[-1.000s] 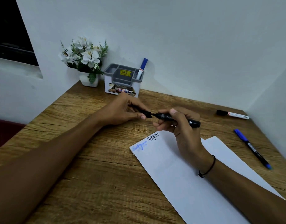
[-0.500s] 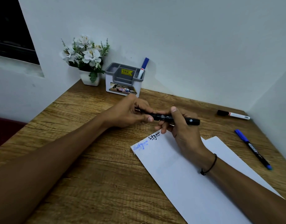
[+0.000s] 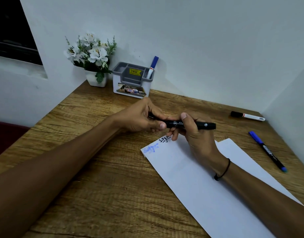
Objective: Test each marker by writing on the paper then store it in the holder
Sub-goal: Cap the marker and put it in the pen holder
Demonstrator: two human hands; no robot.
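Both hands meet over the wood-grain brown surface (image 3: 99, 194), just beyond the far end of the long white sheet of paper (image 3: 199, 182). The right hand (image 3: 197, 136) has its grip closed around the barrel of a slim black marker (image 3: 201, 125), which lies roughly level, its rear end sticking out to the right past the knuckles. The left hand (image 3: 142, 117) has its grip pinched shut on the other end of the same marker, thumb and fingers wrapped over it so that the tip end is hidden; whether a cap is fully seated there cannot be told. A thin black cord bracelet (image 3: 223, 170) circles the right wrist.

At the paper's far edge sit two scribbles, one in pale blue ink (image 3: 150, 148) and one in black ink (image 3: 165, 138), side by side.

Against the back wall stands a grey-and-white plastic holder (image 3: 130, 83) with several compartments; a white marker with a blue cap (image 3: 152, 67) stands tilted in its right compartment. Just left of it is a small white pot of white artificial flowers (image 3: 92, 55). To the right on the surface, apart from the paper, lie a white marker with a black cap (image 3: 247, 115) and a black pen with a blue cap (image 3: 267, 151).
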